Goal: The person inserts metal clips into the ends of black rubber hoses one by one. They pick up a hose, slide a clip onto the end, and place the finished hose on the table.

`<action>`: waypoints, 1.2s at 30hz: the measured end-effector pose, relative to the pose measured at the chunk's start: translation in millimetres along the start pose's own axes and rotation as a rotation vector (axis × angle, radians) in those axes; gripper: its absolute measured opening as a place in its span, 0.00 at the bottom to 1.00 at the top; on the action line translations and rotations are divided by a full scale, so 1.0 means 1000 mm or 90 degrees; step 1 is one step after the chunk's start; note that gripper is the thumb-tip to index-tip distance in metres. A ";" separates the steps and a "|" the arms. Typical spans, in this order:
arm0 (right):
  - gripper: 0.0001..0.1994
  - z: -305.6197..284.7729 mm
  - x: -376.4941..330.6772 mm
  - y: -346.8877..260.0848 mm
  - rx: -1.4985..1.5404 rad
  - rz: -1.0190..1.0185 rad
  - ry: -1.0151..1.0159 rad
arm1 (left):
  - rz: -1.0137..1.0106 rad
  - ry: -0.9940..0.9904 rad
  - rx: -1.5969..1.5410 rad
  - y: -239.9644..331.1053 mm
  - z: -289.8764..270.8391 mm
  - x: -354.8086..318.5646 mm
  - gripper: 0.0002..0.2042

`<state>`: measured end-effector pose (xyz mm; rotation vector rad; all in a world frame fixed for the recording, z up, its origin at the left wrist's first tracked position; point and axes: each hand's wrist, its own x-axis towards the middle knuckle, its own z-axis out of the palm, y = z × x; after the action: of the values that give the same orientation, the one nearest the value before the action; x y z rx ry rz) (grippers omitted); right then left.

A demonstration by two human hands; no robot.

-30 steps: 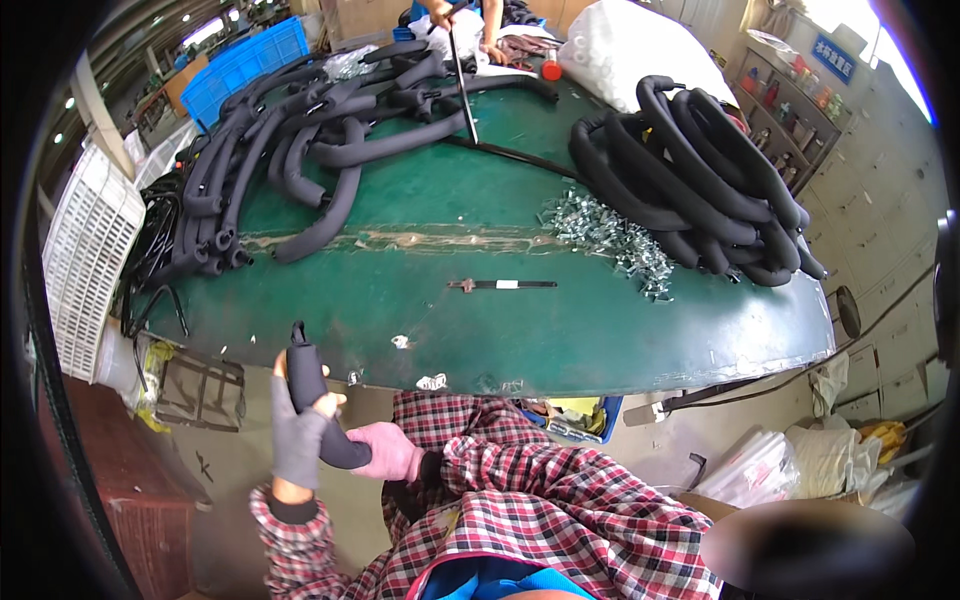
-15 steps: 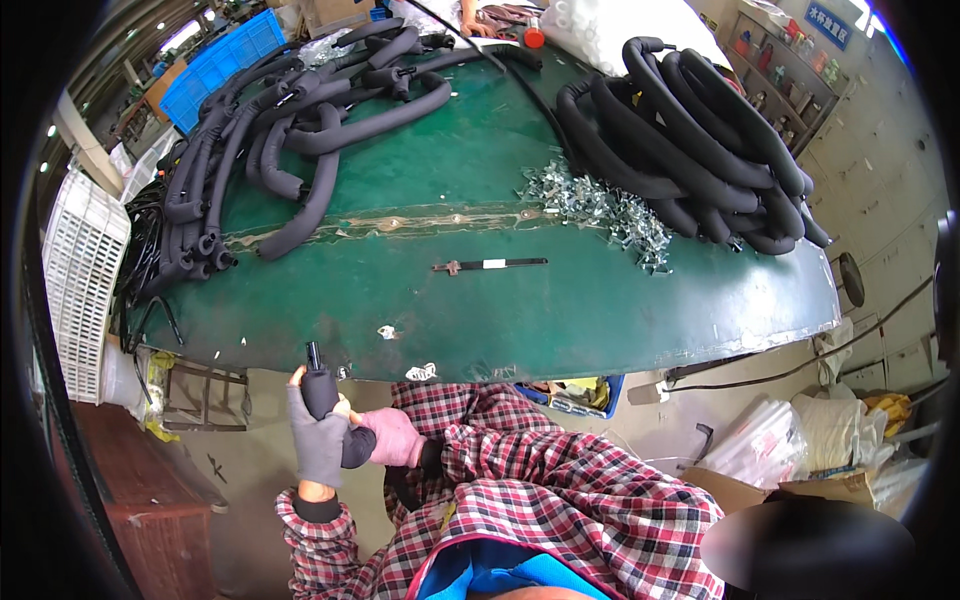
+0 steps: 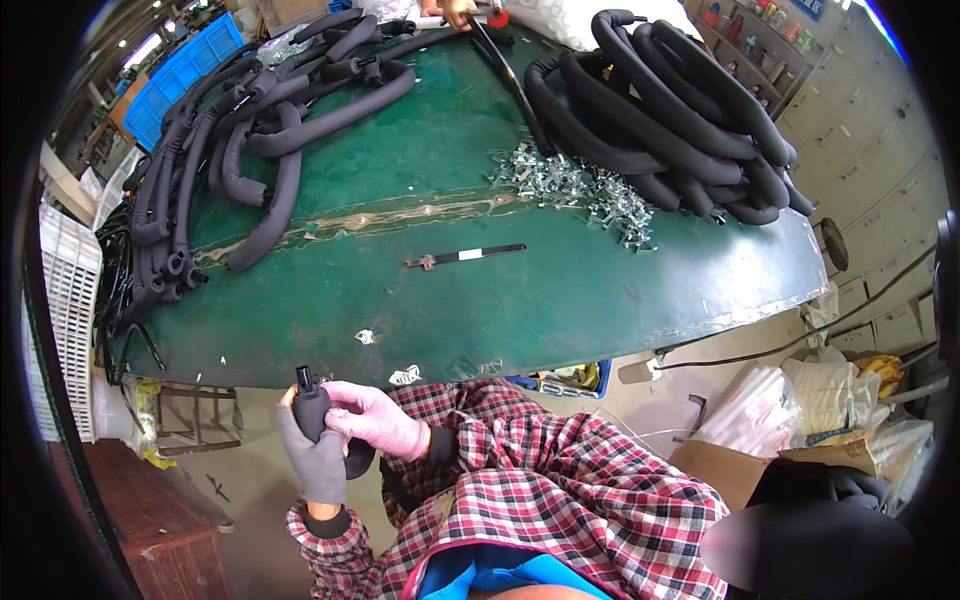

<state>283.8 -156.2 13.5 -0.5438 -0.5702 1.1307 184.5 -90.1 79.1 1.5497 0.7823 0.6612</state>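
Below the table's near left edge, my left hand (image 3: 314, 462), in a grey glove with bare fingertips, is wrapped round a foam-sleeved hose (image 3: 312, 408). A narrower black tube end sticks up out of the sleeve. My right hand (image 3: 388, 424), in a pink glove, is closed against the hose's right side with fingers and thumb. The lower part of the hose curves behind my hands and is partly hidden. On the green table (image 3: 330, 310) ahead lies a flat black strip (image 3: 472, 255) with a white band and a brownish metal end.
Black foam-covered hoses (image 3: 270, 135) lie at the left, and a coiled bundle (image 3: 670, 110) at the right beside a heap of small metal clips (image 3: 580, 190). Another person's hand (image 3: 459, 12) grips a dark tube at the far edge. White basket (image 3: 65, 310) stands left.
My right hand has moved up along the hose, from its lower part to beside the sleeve's upper end. The other person's hand has come to the dark tube. My view has shifted slightly.
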 end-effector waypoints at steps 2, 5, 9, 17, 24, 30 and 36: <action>0.24 0.009 0.000 0.002 0.032 -0.001 0.082 | -0.007 -0.006 -0.017 -0.003 -0.002 0.000 0.29; 0.29 0.006 0.003 0.001 0.078 -0.018 0.091 | -0.017 -0.029 -0.039 -0.005 -0.001 0.001 0.30; 0.27 0.000 0.007 -0.010 0.064 -0.016 0.037 | -0.034 -0.031 -0.061 -0.007 0.000 0.003 0.35; 0.15 -0.010 0.012 -0.028 -0.399 -0.247 0.051 | -0.076 -0.111 -0.143 0.002 0.006 0.009 0.39; 0.12 0.010 0.000 -0.032 -0.089 -0.114 0.004 | 0.109 -0.085 0.002 0.000 0.002 0.007 0.40; 0.12 -0.011 0.028 -0.079 -0.818 -0.473 -0.098 | 0.068 -0.106 -0.010 -0.025 0.008 0.009 0.35; 0.15 -0.011 0.015 -0.091 -0.937 -0.481 -0.172 | 0.179 -0.077 0.123 -0.049 -0.018 0.008 0.26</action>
<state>357.5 -173.8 67.9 -1.2625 -1.6791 -0.1241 169.9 -69.8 32.9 1.8803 0.5539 0.7033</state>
